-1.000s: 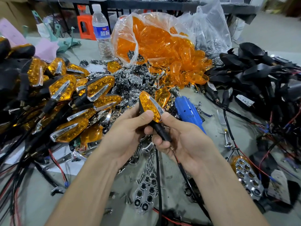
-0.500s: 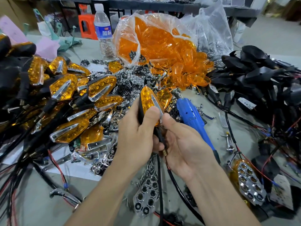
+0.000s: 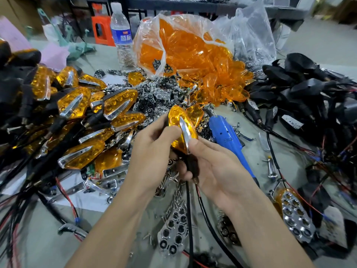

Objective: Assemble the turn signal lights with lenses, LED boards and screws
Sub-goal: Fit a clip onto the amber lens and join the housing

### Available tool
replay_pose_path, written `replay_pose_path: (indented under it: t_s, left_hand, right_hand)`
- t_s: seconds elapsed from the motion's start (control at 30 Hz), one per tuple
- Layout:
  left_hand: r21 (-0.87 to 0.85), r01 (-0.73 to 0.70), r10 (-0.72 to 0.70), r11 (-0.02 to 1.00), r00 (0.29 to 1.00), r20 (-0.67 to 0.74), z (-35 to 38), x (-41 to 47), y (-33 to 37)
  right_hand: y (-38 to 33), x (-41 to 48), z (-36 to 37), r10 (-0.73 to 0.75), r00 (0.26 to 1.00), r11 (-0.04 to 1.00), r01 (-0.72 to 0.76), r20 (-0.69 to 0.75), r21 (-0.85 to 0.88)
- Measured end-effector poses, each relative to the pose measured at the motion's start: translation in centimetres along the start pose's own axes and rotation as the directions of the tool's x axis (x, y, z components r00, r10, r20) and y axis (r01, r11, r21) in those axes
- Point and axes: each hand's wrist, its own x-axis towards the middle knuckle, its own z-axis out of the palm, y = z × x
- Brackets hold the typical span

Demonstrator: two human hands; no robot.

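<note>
Grey desk (image 3: 255, 157) heaped with parts. Just above it, amber light (image 3: 174, 118) clamped between both hands: left hand (image 3: 152, 151) pinching the lens edge, right hand (image 3: 218, 167) curled round the black stem (image 3: 192, 166).

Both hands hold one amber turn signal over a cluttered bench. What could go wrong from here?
The right hand presses a thumb on the chrome trim of the turn signal, held by the left hand; the trim might slip or seat crooked. The hanging cable trails among loose screws and may snag or scatter them.
</note>
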Motion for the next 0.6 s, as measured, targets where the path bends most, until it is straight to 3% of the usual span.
replay_pose_path:
  t_s: [0.17, 0.37, 0.5, 0.6]
  left_hand:
    - [-0.078, 0.008, -0.019, 0.997, 0.990, -0.141, -0.21, 0.29, 0.19]
    - [-0.201, 0.007, -0.022, 0.980, 0.997, -0.070, -0.67, 0.26, 0.11]
    - [-0.158, -0.050, 0.051, 0.986, 0.999, 0.004, -0.45, 0.25, 0.03]
    - [-0.115, -0.080, 0.091, 0.990, 0.991, 0.096, -0.64, 0.39, -0.06]
  right_hand:
    - [0.36, -0.19, 0.23, -0.151, 0.982, 0.960, 0.119, -0.113, -0.255]
    - [0.18, -0.50, 0.27, -0.279, 0.954, 0.935, 0.243, -0.113, -0.258]
    - [0.24, -0.36, -0.06, -0.401, 0.908, 0.828, 0.304, -0.119, -0.471]
    - [0.11, -0.39, -0.40, -0.457, 0.889, 0.820, 0.402, -0.041, -0.407]
